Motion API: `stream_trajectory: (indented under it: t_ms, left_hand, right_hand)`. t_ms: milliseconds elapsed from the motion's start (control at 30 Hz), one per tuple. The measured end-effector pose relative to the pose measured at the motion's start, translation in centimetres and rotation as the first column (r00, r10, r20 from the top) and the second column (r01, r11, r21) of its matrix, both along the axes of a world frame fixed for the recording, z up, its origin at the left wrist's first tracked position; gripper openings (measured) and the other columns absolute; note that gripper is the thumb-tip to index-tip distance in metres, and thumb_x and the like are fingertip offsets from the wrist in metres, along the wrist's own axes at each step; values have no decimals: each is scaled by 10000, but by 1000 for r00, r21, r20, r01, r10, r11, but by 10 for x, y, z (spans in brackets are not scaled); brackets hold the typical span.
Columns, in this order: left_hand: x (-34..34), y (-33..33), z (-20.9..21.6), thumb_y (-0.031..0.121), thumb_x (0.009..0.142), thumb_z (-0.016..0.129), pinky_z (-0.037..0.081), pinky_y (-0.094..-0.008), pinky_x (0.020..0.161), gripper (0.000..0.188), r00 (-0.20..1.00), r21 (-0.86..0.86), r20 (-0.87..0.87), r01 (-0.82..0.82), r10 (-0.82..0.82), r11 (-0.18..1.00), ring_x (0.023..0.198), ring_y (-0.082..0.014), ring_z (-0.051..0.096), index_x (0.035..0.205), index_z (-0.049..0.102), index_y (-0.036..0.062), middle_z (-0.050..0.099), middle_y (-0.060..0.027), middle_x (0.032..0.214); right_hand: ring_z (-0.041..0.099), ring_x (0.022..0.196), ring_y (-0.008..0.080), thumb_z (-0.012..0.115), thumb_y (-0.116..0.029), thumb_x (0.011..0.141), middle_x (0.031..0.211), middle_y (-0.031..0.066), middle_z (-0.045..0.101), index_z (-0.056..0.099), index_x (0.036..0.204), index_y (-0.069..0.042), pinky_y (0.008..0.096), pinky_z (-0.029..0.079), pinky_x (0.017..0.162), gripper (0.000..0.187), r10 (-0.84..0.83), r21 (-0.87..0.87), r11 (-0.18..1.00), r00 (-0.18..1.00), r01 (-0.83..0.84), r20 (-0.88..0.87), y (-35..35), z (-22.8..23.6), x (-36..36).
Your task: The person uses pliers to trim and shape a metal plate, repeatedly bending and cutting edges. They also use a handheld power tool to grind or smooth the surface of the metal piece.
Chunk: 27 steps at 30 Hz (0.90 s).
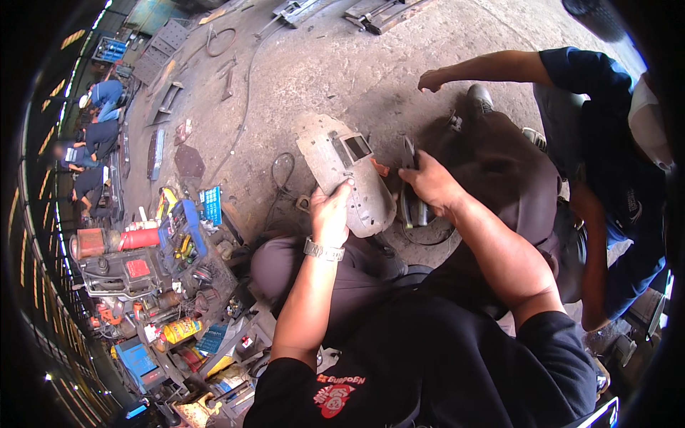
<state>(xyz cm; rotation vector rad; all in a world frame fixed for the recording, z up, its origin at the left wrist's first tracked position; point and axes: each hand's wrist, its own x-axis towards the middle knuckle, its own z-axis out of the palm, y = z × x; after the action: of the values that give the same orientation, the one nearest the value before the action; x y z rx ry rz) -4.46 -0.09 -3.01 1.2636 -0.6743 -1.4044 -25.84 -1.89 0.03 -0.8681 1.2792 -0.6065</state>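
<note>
My left hand point(330, 211), with a metal wristwatch on the wrist, grips the lower edge of a grey hand-held welding shield point(344, 171) that has a dark window in it. My right hand point(430, 181) is closed around a dark tool point(412, 192), partly hidden by my fingers, held over a round metal piece point(428, 232) on the concrete floor. I crouch in a black shirt and grey trousers, knees on either side.
A second person in blue crouches at the right, one hand point(430, 80) reaching to the floor. A cluttered tool pile point(164, 271) with cans, boxes and a machine lies at my left. Cables point(246, 100) and steel pieces point(165, 100) lie further off; several workers point(96, 135) sit far left.
</note>
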Motion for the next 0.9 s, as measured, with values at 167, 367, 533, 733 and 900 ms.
stream_trajectory:
  t_ms: [167, 367, 533, 733, 900]
  left_hand:
    - [8, -8, -2, 23, 901, 716, 510, -276, 748, 173, 977, -117, 198, -52, 75, 992, 814, -107, 641, 1070, 698, -11, 729, -39, 980]
    - [22, -5, 3, 51, 900, 728, 528, -301, 701, 139, 833, -302, 532, 17, 154, 953, 766, -106, 657, 1004, 722, -41, 749, -62, 910]
    - [23, -3, 12, 44, 890, 723, 545, -331, 699, 131, 718, -349, 675, 109, 169, 931, 768, -150, 704, 995, 726, -34, 760, -108, 880]
    - [21, -2, 10, 34, 880, 707, 545, -357, 687, 109, 703, -444, 683, 180, 201, 878, 759, -219, 724, 971, 724, -24, 757, -120, 871]
    - [26, -2, 4, 33, 861, 711, 530, -396, 643, 89, 624, -443, 756, 267, 197, 856, 701, -287, 704, 935, 723, -15, 727, -146, 813]
  right_hand:
    - [651, 744, 172, 603, -46, 968, 1001, 125, 673, 315, 1519, -104, 320, 570, 551, 624, -111, 285, 957, 834, -57, 541, 26, -2, 4]
    - [677, 888, 180, 563, 61, 926, 1151, 148, 671, 422, 1410, 16, 315, 594, 672, 506, 220, 127, 932, 808, -339, 546, 35, 12, 5]
    - [651, 1134, 219, 548, 47, 908, 1266, 140, 643, 470, 1356, 28, 331, 571, 853, 455, 297, 55, 914, 755, -402, 585, 35, 18, 4]
    - [660, 1087, 207, 569, 17, 892, 1256, 121, 648, 500, 1328, 13, 321, 539, 867, 442, 335, 19, 910, 762, -414, 554, 29, 24, 1]
    - [673, 1000, 172, 563, 18, 899, 1179, 110, 678, 512, 1300, 14, 316, 553, 831, 404, 373, -3, 902, 777, -431, 506, 25, 26, -1]
